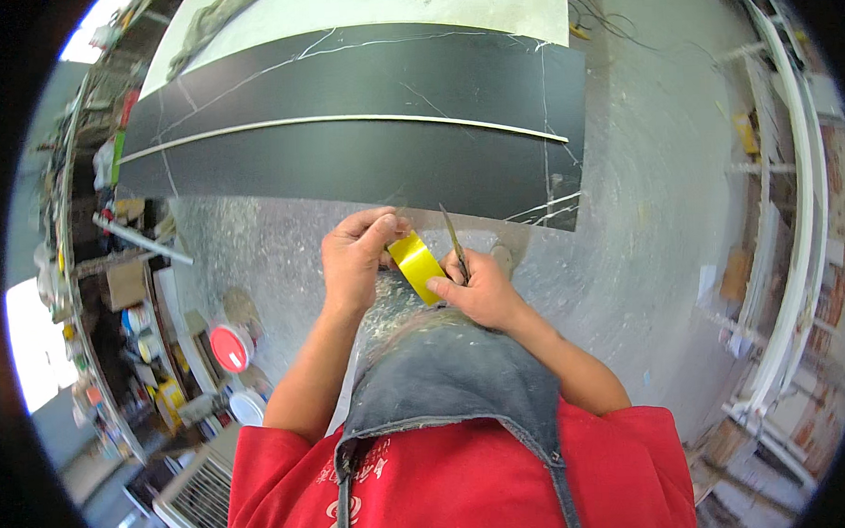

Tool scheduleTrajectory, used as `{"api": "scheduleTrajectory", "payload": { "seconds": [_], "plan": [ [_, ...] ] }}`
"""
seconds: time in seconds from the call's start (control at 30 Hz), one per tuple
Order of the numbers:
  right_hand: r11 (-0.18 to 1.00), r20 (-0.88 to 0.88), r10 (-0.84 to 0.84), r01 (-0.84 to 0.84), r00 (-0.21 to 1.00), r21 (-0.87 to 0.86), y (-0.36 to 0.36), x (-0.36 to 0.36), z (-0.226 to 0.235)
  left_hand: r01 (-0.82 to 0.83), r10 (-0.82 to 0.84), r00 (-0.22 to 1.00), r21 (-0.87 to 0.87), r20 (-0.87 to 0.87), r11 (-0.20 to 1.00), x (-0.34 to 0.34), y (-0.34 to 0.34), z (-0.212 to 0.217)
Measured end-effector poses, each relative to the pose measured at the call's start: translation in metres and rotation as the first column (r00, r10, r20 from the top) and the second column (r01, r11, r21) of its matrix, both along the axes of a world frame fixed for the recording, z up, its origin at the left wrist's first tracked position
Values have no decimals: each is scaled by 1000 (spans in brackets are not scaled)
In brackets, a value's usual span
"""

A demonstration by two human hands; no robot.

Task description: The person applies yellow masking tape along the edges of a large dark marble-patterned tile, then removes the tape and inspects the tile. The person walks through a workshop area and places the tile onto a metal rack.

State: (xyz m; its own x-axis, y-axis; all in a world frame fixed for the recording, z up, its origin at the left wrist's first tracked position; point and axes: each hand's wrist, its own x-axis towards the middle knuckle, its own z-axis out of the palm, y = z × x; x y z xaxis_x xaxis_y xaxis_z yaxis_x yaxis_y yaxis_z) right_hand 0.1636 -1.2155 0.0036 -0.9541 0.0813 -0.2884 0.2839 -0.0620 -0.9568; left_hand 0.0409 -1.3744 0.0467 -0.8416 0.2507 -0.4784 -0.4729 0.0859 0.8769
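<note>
Between my hands is a roll of yellow tape (415, 264), tilted, its shiny outer face toward me. My left hand (352, 257) is closed at the roll's upper left, thumb and forefinger pinched together near its edge; a faint see-through strip seems to show at the fingertips. My right hand (484, 288) presses its thumb on the lower right of the roll. The same hand grips a slim, dark, pointed blade (453, 235) that sticks up away from me; its handle is hidden in the fingers, so I cannot tell whether it is a knife or scissors.
Beyond my hands lie black white-veined slabs (345, 169) on a pale-topped table (488, 6), with a thin light strip (343, 119) along them. A red-lidded bucket (231, 349) and a cluttered shelf (152, 367) stand left. A white-framed rack (779, 214) stands right.
</note>
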Motion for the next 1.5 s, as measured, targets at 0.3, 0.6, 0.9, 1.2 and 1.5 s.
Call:
{"api": "scheduleTrajectory", "payload": {
  "seconds": [0.3, 0.6, 0.9, 1.2, 1.5],
  "plan": [
    [923, 67, -344, 324, 936, 209, -129, -44, 34, 397, -400, 916, 67, 42, 915, -112, -70, -1],
    [739, -22, -623, 598, 782, 310, -193, -61, 24, 726, -813, 547, -371, -200, 579, -166, -71, -4],
    [683, 14, -680, 626, 733, 376, -194, -70, -2, 449, -780, 109, -669, -617, 592, -163, -56, -31],
    [702, 55, -675, 617, 736, 355, -186, -67, -12, 130, -808, 133, -798, -574, 589, -158, -47, -32],
    [722, 75, -673, 633, 736, 280, -188, -64, -19, 129, -654, -446, -767, -611, 628, -172, 24, -49]
  ]
}}
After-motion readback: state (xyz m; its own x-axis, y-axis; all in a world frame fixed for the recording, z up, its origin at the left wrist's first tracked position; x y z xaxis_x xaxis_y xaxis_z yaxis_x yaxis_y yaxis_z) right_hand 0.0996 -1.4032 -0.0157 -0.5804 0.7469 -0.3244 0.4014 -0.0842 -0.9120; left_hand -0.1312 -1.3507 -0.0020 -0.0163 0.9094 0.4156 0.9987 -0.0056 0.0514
